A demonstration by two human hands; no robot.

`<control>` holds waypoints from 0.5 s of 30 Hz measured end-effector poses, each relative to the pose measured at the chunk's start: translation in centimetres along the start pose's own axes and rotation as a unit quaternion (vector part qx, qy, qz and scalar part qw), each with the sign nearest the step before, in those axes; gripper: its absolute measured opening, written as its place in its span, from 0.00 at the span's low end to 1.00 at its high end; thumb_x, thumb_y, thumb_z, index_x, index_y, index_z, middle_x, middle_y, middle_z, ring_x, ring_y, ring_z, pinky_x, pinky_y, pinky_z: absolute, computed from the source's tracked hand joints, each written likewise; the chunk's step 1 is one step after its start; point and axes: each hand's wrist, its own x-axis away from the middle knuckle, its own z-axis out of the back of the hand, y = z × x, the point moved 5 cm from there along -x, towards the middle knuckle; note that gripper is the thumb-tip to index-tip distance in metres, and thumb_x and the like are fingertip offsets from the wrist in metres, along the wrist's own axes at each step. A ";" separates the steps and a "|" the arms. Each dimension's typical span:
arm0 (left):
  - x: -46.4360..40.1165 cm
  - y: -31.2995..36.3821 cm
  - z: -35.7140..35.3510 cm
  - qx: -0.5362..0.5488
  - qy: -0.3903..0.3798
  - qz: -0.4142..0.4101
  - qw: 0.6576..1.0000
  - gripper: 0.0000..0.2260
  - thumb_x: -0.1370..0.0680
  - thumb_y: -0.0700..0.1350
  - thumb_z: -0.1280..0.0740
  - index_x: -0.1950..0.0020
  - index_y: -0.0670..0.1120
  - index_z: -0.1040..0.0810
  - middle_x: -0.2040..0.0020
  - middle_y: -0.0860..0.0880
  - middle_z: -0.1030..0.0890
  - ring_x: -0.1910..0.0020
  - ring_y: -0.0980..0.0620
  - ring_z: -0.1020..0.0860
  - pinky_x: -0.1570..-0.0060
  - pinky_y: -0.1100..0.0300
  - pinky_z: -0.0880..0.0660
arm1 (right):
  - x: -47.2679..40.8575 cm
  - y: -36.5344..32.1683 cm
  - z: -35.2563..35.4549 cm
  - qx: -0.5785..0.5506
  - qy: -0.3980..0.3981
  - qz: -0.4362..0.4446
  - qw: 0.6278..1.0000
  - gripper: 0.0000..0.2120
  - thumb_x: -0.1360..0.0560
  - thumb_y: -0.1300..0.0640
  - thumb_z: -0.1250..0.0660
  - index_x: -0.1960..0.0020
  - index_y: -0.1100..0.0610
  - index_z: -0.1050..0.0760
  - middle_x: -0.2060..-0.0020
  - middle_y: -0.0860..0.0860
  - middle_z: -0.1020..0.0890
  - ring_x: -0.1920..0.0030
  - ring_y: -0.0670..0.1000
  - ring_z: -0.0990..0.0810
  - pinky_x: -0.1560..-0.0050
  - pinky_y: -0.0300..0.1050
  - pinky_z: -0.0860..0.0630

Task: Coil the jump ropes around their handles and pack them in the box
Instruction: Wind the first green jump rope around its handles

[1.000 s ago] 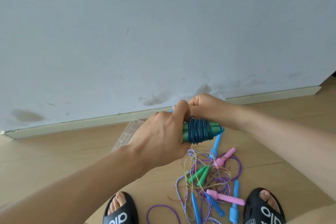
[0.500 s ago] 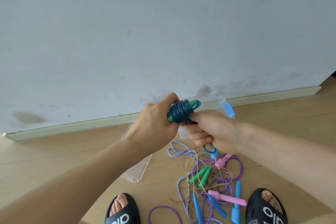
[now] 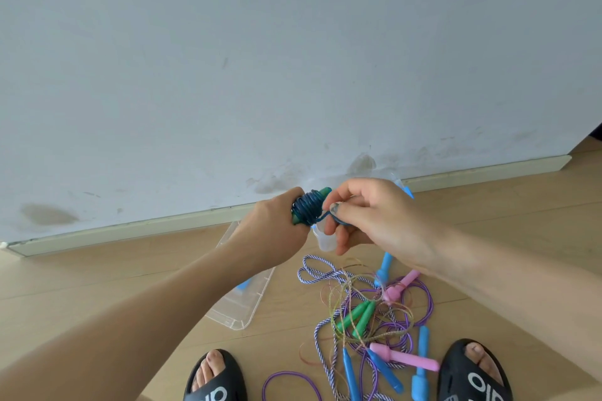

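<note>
Held above the wooden floor near the wall, the green-handled jump rope wound in dark blue cord sits gripped in the left hand. The right hand, lower a moment ago, now pinches the loose cord end beside the coil. The clear plastic box lies below left, loose ropes tangled to its right.
</note>
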 end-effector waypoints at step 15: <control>2.4 3.7 -0.7 -0.030 -0.135 -0.137 0.981 0.15 0.32 0.70 0.31 0.59 0.65 0.31 0.72 0.56 0.30 0.72 0.56 0.32 0.71 0.66 0.34 | -1.0 -2.1 2.1 0.161 -0.048 0.074 0.983 0.13 0.20 0.53 0.34 0.59 0.60 0.25 0.74 0.52 0.19 0.80 0.51 0.30 0.74 0.39 0.30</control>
